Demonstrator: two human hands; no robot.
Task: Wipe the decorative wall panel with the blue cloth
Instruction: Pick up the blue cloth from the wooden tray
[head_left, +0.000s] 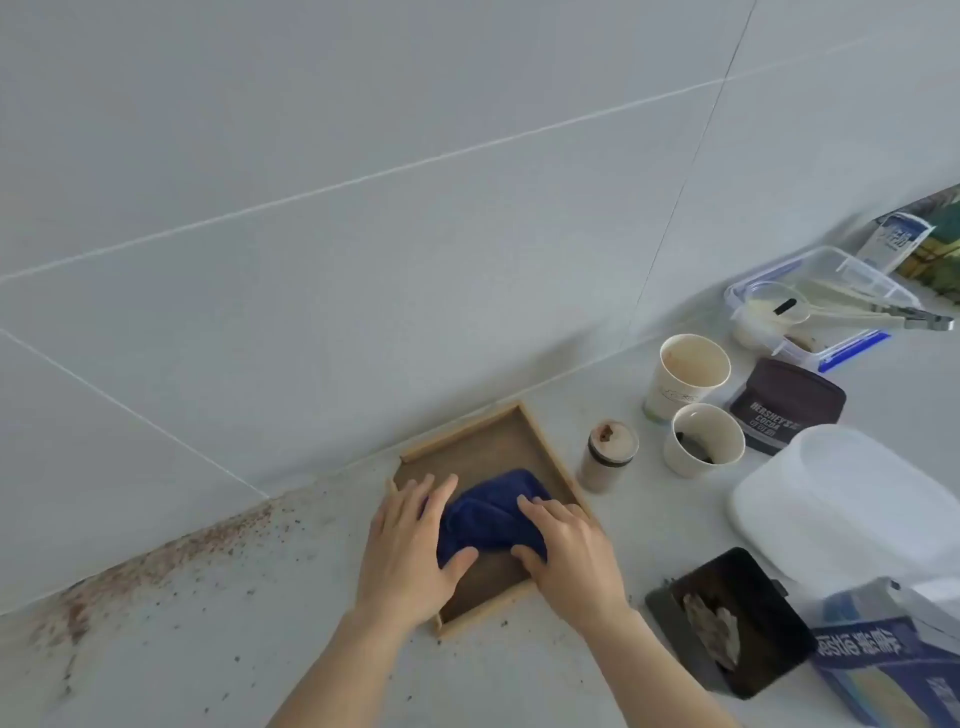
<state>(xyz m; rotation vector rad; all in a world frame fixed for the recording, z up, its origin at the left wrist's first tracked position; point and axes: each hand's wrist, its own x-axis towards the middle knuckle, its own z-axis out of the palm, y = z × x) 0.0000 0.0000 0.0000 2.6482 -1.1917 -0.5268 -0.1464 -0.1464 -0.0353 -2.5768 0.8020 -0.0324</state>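
At the lower left of the frame the tabletop (218, 639) is speckled with brown crumbs and a rusty smear that runs along the foot of the tiled wall (363, 234). Just right of that, at lower centre, the decorative wall panel (483, 447), a brown board in a pale wooden frame, lies flat on the tabletop rather than hanging. The left hand (410, 551) rests on its left side, fingers spread and thumb hooked over the near edge of the blue cloth (493, 514), which sits bunched in the middle of the panel. The right hand (566, 551) presses on the cloth's right side, fingers curved over it and thumb tucked under its near corner, so both hands hold the cloth without fully closing. To wipe well, the person would likely flatten the bunched cloth and work into the frame's inner corners. A small jar (609, 456) stands just beside the panel's right edge, with two paper cups (693, 374) farther right, so wide strokes risk knocking them.
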